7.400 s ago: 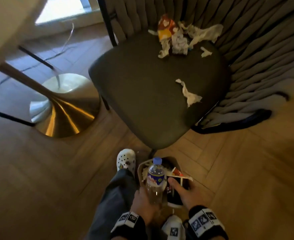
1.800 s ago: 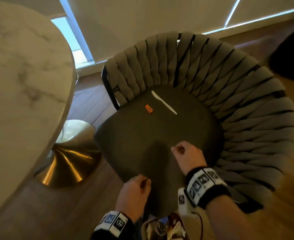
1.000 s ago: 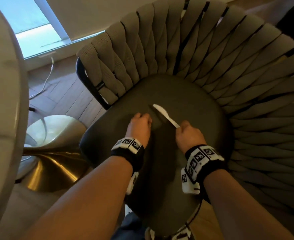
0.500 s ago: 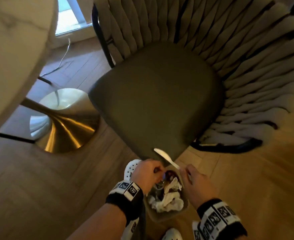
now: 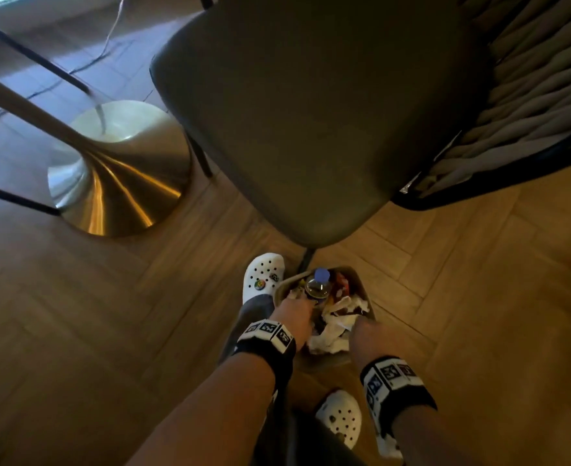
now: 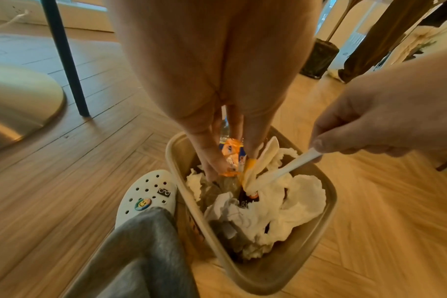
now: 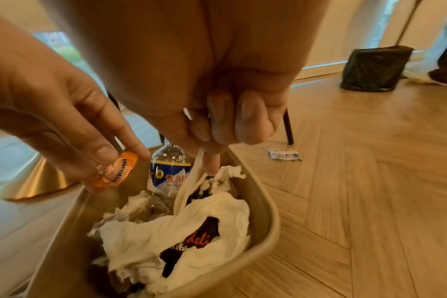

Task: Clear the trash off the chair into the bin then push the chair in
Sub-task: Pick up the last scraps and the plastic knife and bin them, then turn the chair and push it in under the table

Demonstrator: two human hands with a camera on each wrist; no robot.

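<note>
A: From the head view, what's where?

B: Both hands are down at the tan bin [image 5: 361, 290] on the herringbone wood floor, between two white clogs. The left hand [image 5: 294, 314] is at the bin's left rim by a capped water bottle [image 5: 318, 285]; the right hand [image 5: 366, 334] is at the right rim. Finger detail is too small here to tell. The chair [image 5: 311, 112] has a smooth dark padded seat showing no trash and a thick woven rope back; it stands pulled out, with the table's brass trumpet base [image 5: 115, 169] off to its left.

A: And the left wrist view?

B: The left hand [image 6: 217, 100] points down into the bin [image 6: 255, 278], fingertips pinching a crinkly orange candy wrapper [image 6: 230, 159]. Opposite, the right hand [image 6: 370, 121] clamps a white plastic knife [image 6: 288, 169], its long axis slanting down-left so the tip is already buried in crumpled white tissues [image 6: 293, 201].

A: Right wrist?

B: The right hand's fingers [image 7: 242, 119] are curled tight on the knife [image 7: 189, 181], which is nearly upright, handle up, over the bin [image 7: 268, 221]. The wrapper [image 7: 117, 169] hangs from the left hand [image 7: 51, 104] just above the left rim. Judging by this, both pieces lie straight below the fingers, so letting go should drop them in. A small foil packet [image 7: 285, 155] lies on the floor beyond the bin.
</note>
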